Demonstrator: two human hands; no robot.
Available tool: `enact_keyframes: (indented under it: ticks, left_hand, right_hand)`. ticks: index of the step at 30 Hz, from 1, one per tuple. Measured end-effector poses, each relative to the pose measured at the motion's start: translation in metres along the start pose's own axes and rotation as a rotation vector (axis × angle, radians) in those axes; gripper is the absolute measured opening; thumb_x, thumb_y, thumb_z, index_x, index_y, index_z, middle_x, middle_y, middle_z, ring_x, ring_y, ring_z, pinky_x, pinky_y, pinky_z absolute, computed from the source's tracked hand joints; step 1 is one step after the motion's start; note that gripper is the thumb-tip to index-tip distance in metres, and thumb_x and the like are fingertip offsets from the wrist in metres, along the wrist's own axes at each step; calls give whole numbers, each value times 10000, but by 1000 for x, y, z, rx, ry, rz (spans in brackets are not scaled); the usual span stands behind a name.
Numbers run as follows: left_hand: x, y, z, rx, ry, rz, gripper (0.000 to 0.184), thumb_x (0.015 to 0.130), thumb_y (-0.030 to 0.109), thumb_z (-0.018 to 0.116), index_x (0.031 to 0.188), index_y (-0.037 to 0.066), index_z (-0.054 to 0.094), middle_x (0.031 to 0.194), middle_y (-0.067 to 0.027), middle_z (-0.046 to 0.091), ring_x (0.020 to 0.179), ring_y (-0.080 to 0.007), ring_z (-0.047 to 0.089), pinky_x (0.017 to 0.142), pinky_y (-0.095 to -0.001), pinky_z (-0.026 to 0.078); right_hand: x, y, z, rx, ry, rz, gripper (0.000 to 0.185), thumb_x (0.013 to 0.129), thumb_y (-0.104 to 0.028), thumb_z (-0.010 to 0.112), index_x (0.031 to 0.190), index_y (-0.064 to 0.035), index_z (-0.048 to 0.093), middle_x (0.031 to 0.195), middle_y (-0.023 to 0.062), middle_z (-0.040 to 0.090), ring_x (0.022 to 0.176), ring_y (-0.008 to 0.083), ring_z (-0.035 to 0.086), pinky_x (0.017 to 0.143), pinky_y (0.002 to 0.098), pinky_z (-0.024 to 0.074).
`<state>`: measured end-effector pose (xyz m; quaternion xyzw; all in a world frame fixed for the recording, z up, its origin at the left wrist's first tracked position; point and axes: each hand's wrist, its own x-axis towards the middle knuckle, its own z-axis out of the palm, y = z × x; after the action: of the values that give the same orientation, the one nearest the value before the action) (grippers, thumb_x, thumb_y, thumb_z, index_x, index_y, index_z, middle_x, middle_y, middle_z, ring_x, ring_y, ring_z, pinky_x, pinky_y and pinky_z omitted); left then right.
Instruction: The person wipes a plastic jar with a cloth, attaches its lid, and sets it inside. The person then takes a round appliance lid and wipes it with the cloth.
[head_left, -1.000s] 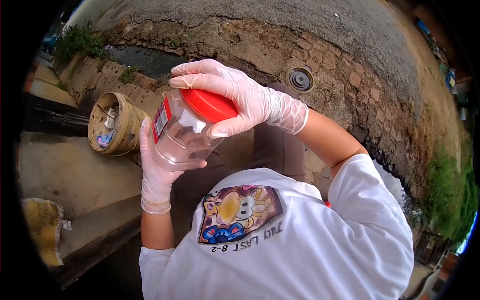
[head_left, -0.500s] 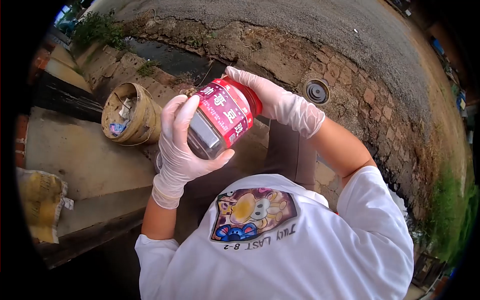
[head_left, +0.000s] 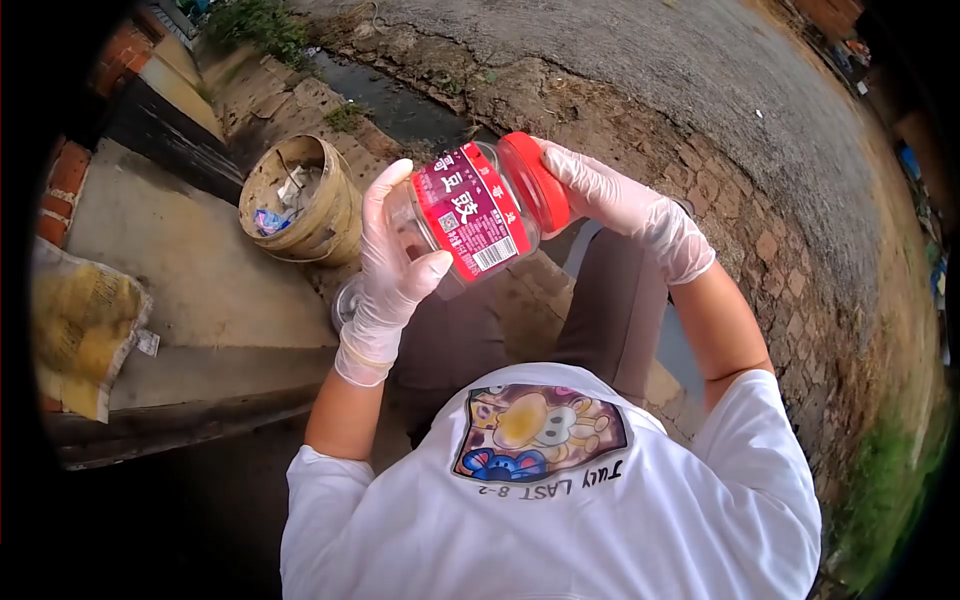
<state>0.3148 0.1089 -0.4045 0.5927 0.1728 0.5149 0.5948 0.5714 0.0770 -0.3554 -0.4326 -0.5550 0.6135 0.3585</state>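
A clear plastic jar (head_left: 468,210) with a red and purple label lies tilted sideways between my gloved hands. Its red lid (head_left: 536,182) points to the right and sits on the jar's mouth. My left hand (head_left: 393,235) is wrapped round the base end, with the thumb on the near side below the label. My right hand (head_left: 600,195) grips the lid end; its fingertips are partly hidden behind the lid. Both hands wear thin translucent gloves.
A dirty bucket (head_left: 335,215) with scraps inside stands left of the jar. A yellow sack (head_left: 85,320) lies on the ledge (head_left: 230,300) at the far left. Behind are a ditch (head_left: 400,105) with dark water and a paved road (head_left: 650,60).
The jar has turned so its label faces up and its lid points right. My right hand has moved from over the lid to its right side. The view has shifted.
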Motion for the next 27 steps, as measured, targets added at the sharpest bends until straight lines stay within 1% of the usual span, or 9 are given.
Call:
enact_keyframes:
  ticks: [4,7,8,11,12,15,18,22,27]
  left_hand:
    - [-2,10,-3,201,-153,239,1027,674,362,844,1435,15,247,1270,-124,493,1180,-227,524,990,-386,450]
    - [-2,9,-10,49,-90,160,1034,678,380,844,1436,16,244,1283,-134,503,1181,-228,540,996,-382,454]
    - [-3,9,-12,14,-75,122,1018,689,410,834,1434,25,257,1314,-134,491,1191,-216,535,1006,-380,454]
    - [-6,9,-11,-54,-5,30,1003,702,444,818,1434,30,271,1330,-128,486,1202,-213,527,1013,-386,454]
    - [-8,10,-9,-31,-5,-20,1029,693,483,803,1439,3,282,1383,-124,446,1268,-202,473,1085,-365,384]
    - [-7,3,-5,-206,8,-21,989,721,444,800,1448,36,267,1343,-117,479,1232,-202,500,1057,-382,419]
    - [-8,4,-4,-235,14,-51,1014,710,464,811,1448,38,261,1346,-112,475,1235,-202,498,1068,-381,405]
    - [-14,8,-6,145,-57,170,1099,645,516,849,1433,31,257,1301,-112,452,1215,-210,494,1021,-373,416]
    - [-16,4,-15,285,-143,321,1069,644,463,867,1411,15,273,1271,-108,421,1180,-210,495,1004,-376,419]
  right_hand:
    - [-7,-4,2,49,-111,340,976,853,-816,256,1386,-22,451,1079,237,643,851,357,678,847,453,532]
    - [-8,-13,-5,-50,-103,331,998,844,-826,241,1416,-25,410,1105,241,648,905,353,676,866,449,525]
    - [-3,-4,-14,-52,-61,247,976,852,-775,399,1495,-50,275,1326,246,535,1085,331,622,959,447,475]
    - [-6,-8,-9,-240,-99,-349,1047,821,-644,629,1543,-86,116,1532,185,306,1284,290,477,1055,433,388]
    - [-11,-20,2,-114,-169,-284,1208,685,-685,731,1548,-98,122,1607,141,88,1461,276,189,1149,455,210]
    - [-14,-30,26,-370,-42,-322,1123,723,-482,812,1543,-90,153,1561,99,256,1425,238,271,1145,390,241]
    - [-9,-18,24,-509,15,-430,1036,782,-474,769,1535,-79,178,1485,83,372,1365,199,354,1124,356,283]
    - [-5,-6,30,-66,24,-213,898,861,-491,679,1515,-66,234,1389,74,479,1272,171,450,1079,344,354]
    - [-5,-11,34,0,37,-43,753,906,-461,633,1471,-64,330,1382,68,492,1264,166,460,1074,343,367]
